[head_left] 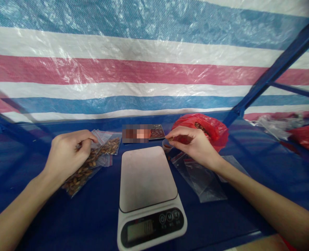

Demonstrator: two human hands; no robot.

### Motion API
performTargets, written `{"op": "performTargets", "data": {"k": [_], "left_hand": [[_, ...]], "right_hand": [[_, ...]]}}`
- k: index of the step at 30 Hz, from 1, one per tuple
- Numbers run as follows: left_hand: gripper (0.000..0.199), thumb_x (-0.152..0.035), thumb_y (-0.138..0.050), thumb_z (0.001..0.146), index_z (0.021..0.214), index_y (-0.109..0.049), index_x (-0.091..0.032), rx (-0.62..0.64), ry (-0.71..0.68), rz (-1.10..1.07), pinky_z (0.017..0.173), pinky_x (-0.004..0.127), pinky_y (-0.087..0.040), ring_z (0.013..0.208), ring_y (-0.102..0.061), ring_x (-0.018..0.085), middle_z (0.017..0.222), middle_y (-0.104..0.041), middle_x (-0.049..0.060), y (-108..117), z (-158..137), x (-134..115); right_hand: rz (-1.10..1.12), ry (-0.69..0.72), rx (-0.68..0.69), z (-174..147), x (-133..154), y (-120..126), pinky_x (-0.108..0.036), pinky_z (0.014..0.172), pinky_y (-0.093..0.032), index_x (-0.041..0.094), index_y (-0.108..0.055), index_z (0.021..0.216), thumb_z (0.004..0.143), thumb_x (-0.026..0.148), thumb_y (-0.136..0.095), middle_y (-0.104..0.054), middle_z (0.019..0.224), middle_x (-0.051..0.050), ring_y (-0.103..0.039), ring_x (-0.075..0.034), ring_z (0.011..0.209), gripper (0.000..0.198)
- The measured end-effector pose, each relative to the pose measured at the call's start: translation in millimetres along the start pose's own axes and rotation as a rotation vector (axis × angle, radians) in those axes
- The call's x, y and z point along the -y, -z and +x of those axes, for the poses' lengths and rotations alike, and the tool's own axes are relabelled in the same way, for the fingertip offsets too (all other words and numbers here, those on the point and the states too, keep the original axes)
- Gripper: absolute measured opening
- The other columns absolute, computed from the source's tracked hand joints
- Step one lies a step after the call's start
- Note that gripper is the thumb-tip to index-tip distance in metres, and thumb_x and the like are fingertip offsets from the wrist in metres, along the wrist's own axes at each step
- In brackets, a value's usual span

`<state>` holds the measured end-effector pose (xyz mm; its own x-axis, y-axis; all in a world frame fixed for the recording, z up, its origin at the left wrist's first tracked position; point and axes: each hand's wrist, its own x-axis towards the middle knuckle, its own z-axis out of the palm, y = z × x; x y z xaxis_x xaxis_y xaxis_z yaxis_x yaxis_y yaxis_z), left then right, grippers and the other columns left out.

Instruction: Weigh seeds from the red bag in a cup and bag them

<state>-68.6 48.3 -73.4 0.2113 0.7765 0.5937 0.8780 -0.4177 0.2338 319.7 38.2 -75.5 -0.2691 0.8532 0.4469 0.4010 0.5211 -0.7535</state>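
While the clear plastic zip bags of brown, nut-like pieces (109, 146) on the left are already filled, the flat clear plastic zip bags (206, 184) on the right hold nothing, so the work looks partly done. Between them stands the white scale with a rectangular silver plate (147, 179), bearing no load. The left hand (68, 153) is loosely curled over the filled bags; whether its fingertips grip any plastic, I cannot tell. The right hand (192, 144), thumb and fingers nearly together, pinches a small brown piece (171, 138) by a small clear plastic cup (167, 147). Beyond it, the crumpled red plastic bag (223, 134) contains more dark pieces (202, 128), probably left to portion.
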Motion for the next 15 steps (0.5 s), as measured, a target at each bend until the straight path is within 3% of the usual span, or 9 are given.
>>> {"op": "performTargets", "data": {"k": [15], "left_hand": [[0.036, -0.027, -0.045, 0.088, 0.076, -0.079, -0.023, 0.006, -0.007, 0.011, 0.065, 0.030, -0.051, 0.067, -0.076, 0.021, 0.075, -0.081, -0.001, -3.6, -1.3, 4.5]], "right_hand": [[0.017, 0.075, 0.014, -0.2, 4.3, 0.8, -0.034, 0.090, -0.061, 0.021, -0.082, 0.100, 0.092, 0.009, -0.068, -0.083, 0.102, -0.005, -0.077, -0.019, 0.096, 0.020]]}}
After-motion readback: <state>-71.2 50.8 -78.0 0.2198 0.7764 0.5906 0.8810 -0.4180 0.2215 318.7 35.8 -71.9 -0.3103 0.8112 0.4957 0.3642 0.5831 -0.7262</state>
